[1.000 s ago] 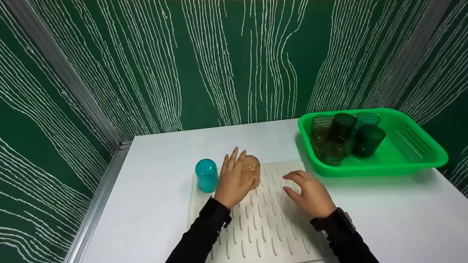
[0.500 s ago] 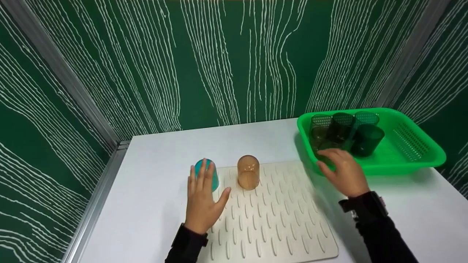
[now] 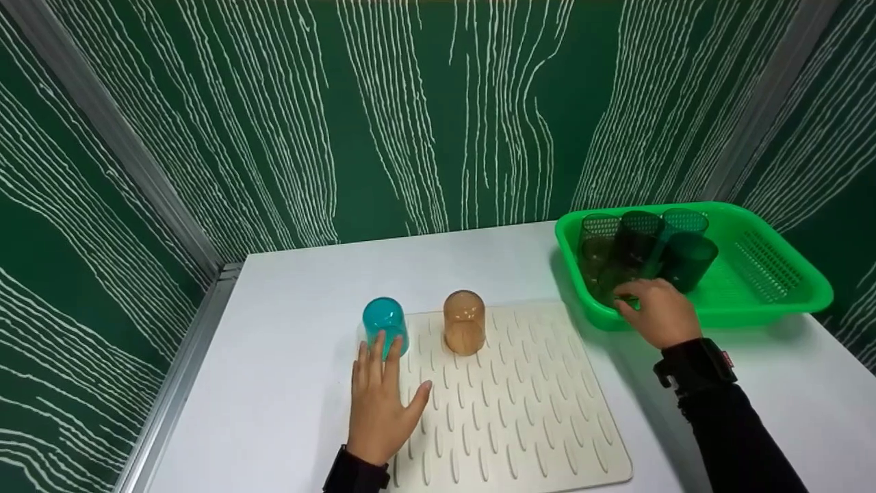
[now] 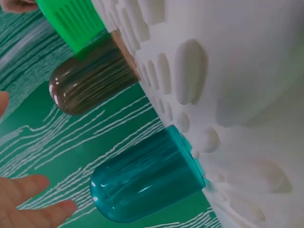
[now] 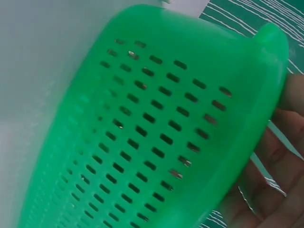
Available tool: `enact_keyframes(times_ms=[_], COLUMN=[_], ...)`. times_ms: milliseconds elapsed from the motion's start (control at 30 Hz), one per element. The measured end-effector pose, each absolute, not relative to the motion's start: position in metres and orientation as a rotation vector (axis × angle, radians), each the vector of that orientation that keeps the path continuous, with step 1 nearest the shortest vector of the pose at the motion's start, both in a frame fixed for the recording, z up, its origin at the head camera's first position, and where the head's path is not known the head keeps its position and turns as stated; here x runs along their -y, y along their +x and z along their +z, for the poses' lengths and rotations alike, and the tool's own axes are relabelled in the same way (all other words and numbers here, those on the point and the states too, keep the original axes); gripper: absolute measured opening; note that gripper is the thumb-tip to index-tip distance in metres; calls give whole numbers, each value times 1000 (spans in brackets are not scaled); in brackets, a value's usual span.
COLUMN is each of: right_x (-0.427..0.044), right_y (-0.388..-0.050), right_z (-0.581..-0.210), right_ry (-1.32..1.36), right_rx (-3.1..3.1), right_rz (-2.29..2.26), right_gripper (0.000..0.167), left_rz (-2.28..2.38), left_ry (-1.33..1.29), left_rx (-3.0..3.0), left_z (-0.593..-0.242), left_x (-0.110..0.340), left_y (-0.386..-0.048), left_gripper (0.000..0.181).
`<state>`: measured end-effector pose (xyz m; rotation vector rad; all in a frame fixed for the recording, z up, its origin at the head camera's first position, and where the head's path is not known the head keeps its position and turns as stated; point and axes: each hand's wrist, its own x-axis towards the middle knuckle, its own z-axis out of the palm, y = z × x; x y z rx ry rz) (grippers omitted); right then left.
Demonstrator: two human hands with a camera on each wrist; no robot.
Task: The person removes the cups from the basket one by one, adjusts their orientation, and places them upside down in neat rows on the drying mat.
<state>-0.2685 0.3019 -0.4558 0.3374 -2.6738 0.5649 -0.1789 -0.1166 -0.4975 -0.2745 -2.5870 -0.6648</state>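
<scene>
An upside-down turquoise glass [image 3: 383, 316] stands at the far left corner of a cream ridged drying mat [image 3: 520, 411]. To its right is an upside-down amber glass [image 3: 465, 322]. My left hand [image 3: 384, 407] hovers before the turquoise glass with fingers spread; the left wrist view shows a gap between fingertips [image 4: 35, 183] and glass. My right hand [image 3: 660, 313] reaches over the front rim of a green basket [image 3: 773, 316], its bent fingers at a brownish see-through glass [image 3: 611, 279]. Whether they grip it is hidden; the right wrist view shows fingers [image 5: 270, 156] beyond the rim.
Several dark see-through glasses, one nearly black [image 3: 639, 236] and one dark green [image 3: 690, 259], crowd the basket's left half. A white table [image 3: 301, 308] carries basket and mat. Green walls [image 3: 410, 103] with white wavy lines enclose the back and sides.
My left hand has left the amber glass and moved left and toward me, before the turquoise one. My right hand has moved right, from above the mat to the basket.
</scene>
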Motion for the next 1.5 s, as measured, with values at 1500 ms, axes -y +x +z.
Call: enact_keyframes(times_ms=[1500], right_x=[-237], right_y=[-217], right_z=[-419], right_ry=[641], right_rx=[2076], right_rz=[599], right_gripper=[23], left_rz=[-939], left_ry=[-279], left_rx=[2697], left_z=[-487], left_x=[102], left_y=[-171], left_gripper=[82])
